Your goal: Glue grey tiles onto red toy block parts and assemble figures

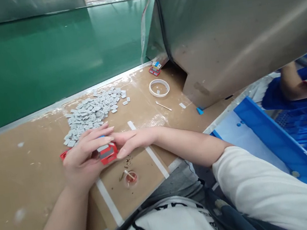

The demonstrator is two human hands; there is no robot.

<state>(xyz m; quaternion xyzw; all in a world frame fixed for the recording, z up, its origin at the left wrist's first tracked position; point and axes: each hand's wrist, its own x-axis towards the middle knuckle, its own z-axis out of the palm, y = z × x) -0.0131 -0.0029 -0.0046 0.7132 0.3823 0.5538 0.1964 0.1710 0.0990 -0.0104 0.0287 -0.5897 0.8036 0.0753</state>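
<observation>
Between my two hands is a small red toy vehicle with grey and blue parts on top. My left hand curls round it from the left, fingers over its top. From the right, my right hand grips its end, the thumb at the near side and the other fingers partly hidden behind it. Another red piece shows past the left hand's knuckles, mostly covered. Just beyond the hands lies a heap of small grey tiles. Nearer to me stands a small clear cup with reddish liquid and a stick in it.
A tape roll, a cotton swab and another toy vehicle lie at the back right. A metal housing overhangs there. Behind runs a green belt. Blue bins and a person's arm are at right.
</observation>
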